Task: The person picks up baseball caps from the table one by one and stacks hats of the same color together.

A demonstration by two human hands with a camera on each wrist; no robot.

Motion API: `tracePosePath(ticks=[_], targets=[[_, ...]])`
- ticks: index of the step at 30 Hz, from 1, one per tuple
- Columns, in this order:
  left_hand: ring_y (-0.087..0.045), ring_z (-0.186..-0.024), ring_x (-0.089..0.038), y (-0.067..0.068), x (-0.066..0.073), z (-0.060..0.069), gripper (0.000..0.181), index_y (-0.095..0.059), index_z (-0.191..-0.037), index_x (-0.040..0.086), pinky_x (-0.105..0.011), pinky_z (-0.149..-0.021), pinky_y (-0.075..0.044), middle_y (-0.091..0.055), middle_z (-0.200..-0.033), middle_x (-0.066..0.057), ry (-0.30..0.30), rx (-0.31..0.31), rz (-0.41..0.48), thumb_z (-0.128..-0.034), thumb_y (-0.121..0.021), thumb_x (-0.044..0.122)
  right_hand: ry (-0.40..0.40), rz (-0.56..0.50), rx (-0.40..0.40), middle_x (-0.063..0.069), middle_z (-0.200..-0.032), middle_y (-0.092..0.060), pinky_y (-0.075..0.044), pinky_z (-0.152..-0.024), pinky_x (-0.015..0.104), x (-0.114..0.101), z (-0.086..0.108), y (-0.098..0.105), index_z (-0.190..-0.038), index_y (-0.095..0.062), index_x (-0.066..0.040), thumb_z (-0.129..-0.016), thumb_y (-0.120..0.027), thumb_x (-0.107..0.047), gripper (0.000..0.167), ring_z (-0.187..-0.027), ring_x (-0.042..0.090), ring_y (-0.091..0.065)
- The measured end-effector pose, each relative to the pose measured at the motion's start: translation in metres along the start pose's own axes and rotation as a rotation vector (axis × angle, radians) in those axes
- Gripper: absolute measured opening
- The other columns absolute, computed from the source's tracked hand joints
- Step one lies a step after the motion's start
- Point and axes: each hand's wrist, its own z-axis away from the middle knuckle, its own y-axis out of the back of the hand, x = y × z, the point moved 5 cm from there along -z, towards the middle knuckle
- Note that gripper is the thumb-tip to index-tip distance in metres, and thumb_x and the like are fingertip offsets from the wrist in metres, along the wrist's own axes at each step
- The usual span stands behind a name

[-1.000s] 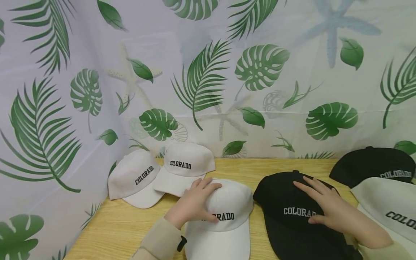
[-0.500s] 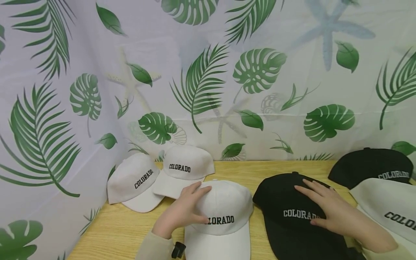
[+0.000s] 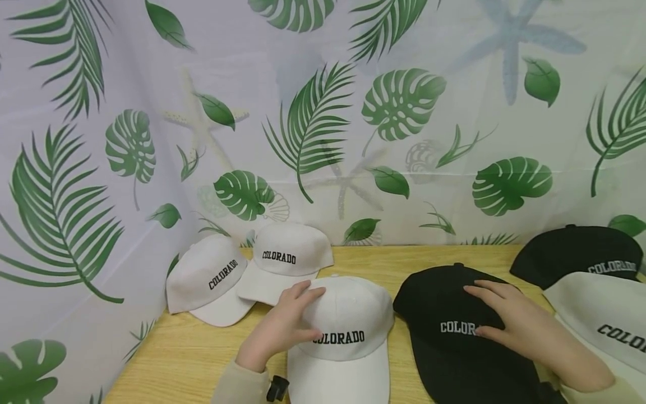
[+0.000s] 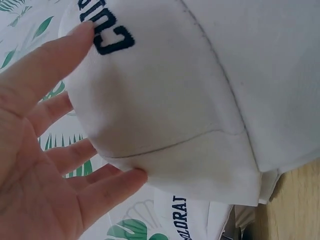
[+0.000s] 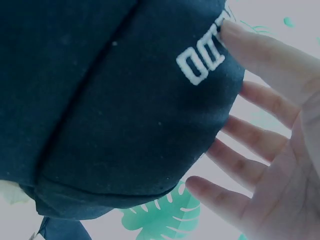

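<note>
Four white caps (image 3: 295, 241) and two black caps (image 3: 565, 252) on a desk (image 3: 161, 365). The left hand (image 3: 280, 328), fingers spread, touches the front white cap (image 3: 348, 314); the right hand (image 3: 522, 322), likewise loose, seems only to touch the front black cap (image 3: 429, 297). A strip of desk separates both; the rightmost white cap (image 3: 595, 300) is cropped.

backdrop (image 3: 323, 47): pale, green leaf prints (image 3: 510, 191) | tabletop (image 3: 176, 359): yellow woodgrain | faint print (image 3: 424, 158): probably shell
</note>
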Motion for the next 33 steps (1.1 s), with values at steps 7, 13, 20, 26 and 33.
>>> tracePosePath(ticks=[7,13,20,26,33], targets=[[-0.035,-0.116,-0.036,0.006,-0.011,0.000,0.062,-0.046,-0.125,0.004,-0.045,-0.093,-0.033,-0.036,-0.129,-0.021,0.012,0.039,0.062,-0.0710,-0.074,0.017,-0.001,-0.004,0.006,0.025,-0.117,-0.045,-0.040,-0.077,0.052,0.001,0.001,0.000,-0.119,-0.049,0.000,-0.062,-0.078,-0.020,0.067,-0.104,0.042,-0.044],[-0.047,-0.107,-0.034,0.024,-0.047,0.006,0.049,-0.049,-0.119,-0.001,-0.044,-0.085,-0.041,-0.048,-0.118,-0.019,0.260,0.190,0.185,-0.0787,-0.067,0.019,-0.008,-0.003,-0.010,0.025,-0.118,-0.045,-0.040,-0.077,0.052,0.002,0.001,-0.001,-0.120,-0.049,-0.001,-0.062,-0.078,-0.021,0.068,-0.104,0.042,-0.043],[-0.056,-0.091,-0.031,0.029,-0.087,0.018,0.039,-0.050,-0.113,-0.003,-0.041,-0.074,-0.046,-0.058,-0.100,-0.019,0.542,0.270,0.210,-0.0837,-0.061,0.021,-0.024,-0.007,-0.017,0.025,-0.117,-0.045,-0.041,-0.077,0.051,0.002,0.001,0.000,-0.119,-0.049,0.000,-0.063,-0.078,-0.021,0.066,-0.103,0.042,-0.044],[-0.056,-0.087,-0.029,0.014,-0.114,0.023,0.038,-0.048,-0.115,-0.003,-0.038,-0.067,-0.047,-0.057,-0.103,-0.022,0.648,0.226,0.365,-0.0865,-0.056,0.022,-0.022,-0.010,-0.008,0.025,-0.117,-0.046,-0.041,-0.076,0.051,0.001,0.002,-0.001,-0.119,-0.050,-0.001,-0.063,-0.078,-0.021,0.065,-0.102,0.042,-0.045],[-0.042,-0.112,-0.038,-0.005,-0.134,0.022,0.039,-0.036,-0.126,-0.005,-0.045,-0.085,-0.041,-0.038,-0.124,-0.028,0.665,0.339,0.955,-0.0926,-0.045,0.013,-0.013,-0.013,0.004,0.025,-0.117,-0.046,-0.041,-0.075,0.051,0.000,0.002,-0.001,-0.118,-0.050,-0.001,-0.063,-0.077,-0.022,0.065,-0.102,0.041,-0.045]])
